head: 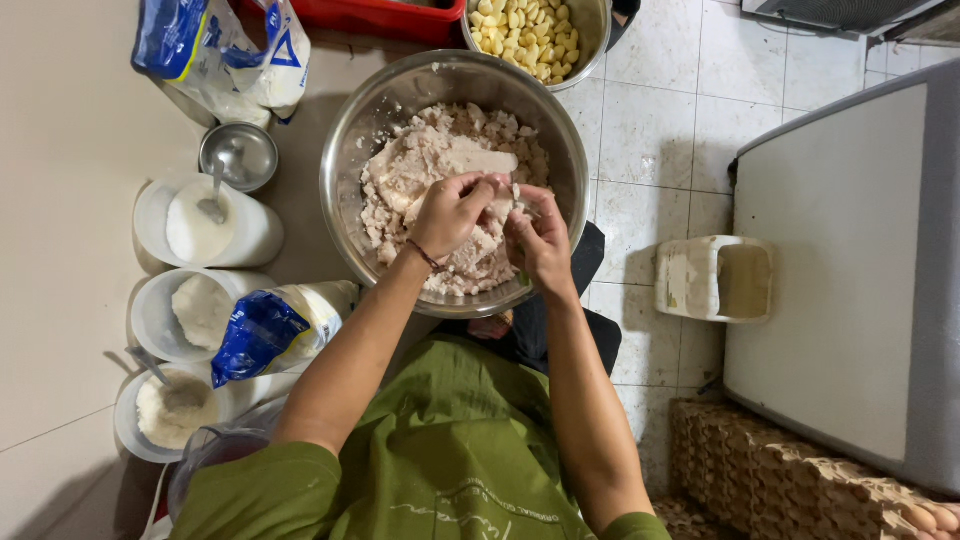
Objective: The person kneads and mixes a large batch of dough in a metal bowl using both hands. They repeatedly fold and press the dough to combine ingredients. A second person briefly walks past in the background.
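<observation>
**Even indoor light, sharp centre, bent edges**

The scene is lit evenly from overhead, at moderate brightness. Soft glare is seen on the rim of the steel bowl and on the white floor tiles. Short, soft shadows are cast beside the plastic tubs. The centre is rendered sharply; slight blur is noticed at the fingertips. Straight lines are bowed toward the edges by wide-angle distortion.

Two steel bowls stand here. Three white tubs of powder, two blue-and-white bags.
</observation>
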